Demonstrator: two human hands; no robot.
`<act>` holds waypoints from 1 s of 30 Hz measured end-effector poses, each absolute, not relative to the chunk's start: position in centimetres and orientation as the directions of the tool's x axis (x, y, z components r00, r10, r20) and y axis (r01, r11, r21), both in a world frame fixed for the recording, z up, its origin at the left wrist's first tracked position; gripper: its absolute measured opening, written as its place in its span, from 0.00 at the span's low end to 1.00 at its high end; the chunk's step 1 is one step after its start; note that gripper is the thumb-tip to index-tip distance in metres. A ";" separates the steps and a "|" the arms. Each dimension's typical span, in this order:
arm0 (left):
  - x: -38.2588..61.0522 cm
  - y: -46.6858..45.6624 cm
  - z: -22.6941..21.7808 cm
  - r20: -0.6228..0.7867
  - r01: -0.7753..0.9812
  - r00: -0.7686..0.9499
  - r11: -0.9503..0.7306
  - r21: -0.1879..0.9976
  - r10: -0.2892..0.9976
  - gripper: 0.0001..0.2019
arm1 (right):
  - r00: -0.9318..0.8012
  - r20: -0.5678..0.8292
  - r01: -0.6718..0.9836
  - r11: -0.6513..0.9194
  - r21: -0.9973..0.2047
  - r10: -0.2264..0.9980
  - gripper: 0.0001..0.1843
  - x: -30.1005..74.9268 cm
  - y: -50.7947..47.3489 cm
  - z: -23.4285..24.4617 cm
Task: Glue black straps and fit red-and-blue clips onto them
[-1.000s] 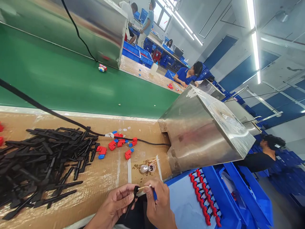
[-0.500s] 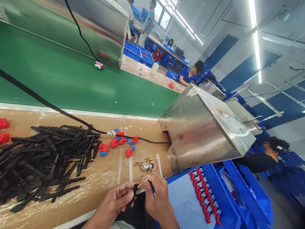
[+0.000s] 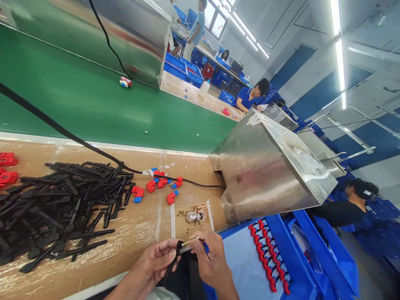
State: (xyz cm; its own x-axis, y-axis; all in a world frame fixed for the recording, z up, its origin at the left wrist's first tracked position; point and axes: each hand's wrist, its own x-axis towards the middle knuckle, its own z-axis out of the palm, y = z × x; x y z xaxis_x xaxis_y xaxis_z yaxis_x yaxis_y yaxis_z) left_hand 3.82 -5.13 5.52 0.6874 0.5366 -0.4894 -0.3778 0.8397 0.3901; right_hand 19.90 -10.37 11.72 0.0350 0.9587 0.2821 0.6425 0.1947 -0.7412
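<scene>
My left hand point(image 3: 156, 261) pinches a thin black plastic stick point(image 3: 173, 260) at the bench's near edge. My right hand point(image 3: 210, 259) pinches a small pale swab stick point(image 3: 189, 242) whose tip touches the top of the black stick. Just beyond them two small clear cups point(image 3: 195, 216) sit on a stained patch of cardboard. A big heap of black sticks point(image 3: 59, 208) lies to the left. Small red and blue parts point(image 3: 156, 186) are scattered mid-bench.
A steel hood point(image 3: 268, 166) stands right of the bench. A blue tray point(image 3: 296, 266) holds a row of red-tipped assembled pieces point(image 3: 267, 260). A black cable point(image 3: 62, 132) crosses the bench. A green conveyor belt point(image 3: 93, 104) runs behind. Other people work at far benches.
The view has shifted a little, so the bench items sit slightly right and higher. Both hands keep their grips, with the swab still at the black stick's top. A toy on the belt drifted left.
</scene>
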 end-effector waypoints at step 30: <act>2.7 -5.4 4.9 -0.652 -0.364 0.674 0.924 0.115 0.347 0.26 | 0.441 0.314 0.692 -0.096 -0.716 0.841 0.21 26.6 -8.3 5.2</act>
State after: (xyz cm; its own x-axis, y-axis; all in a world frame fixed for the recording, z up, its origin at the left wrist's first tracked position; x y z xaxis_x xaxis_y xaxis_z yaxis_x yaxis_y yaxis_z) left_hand 2.70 -5.36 4.86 0.6744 0.3468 -0.6519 -0.3640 0.9243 0.1151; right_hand 26.55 -8.28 5.20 0.4410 0.8409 0.3138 0.6918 -0.0958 -0.7157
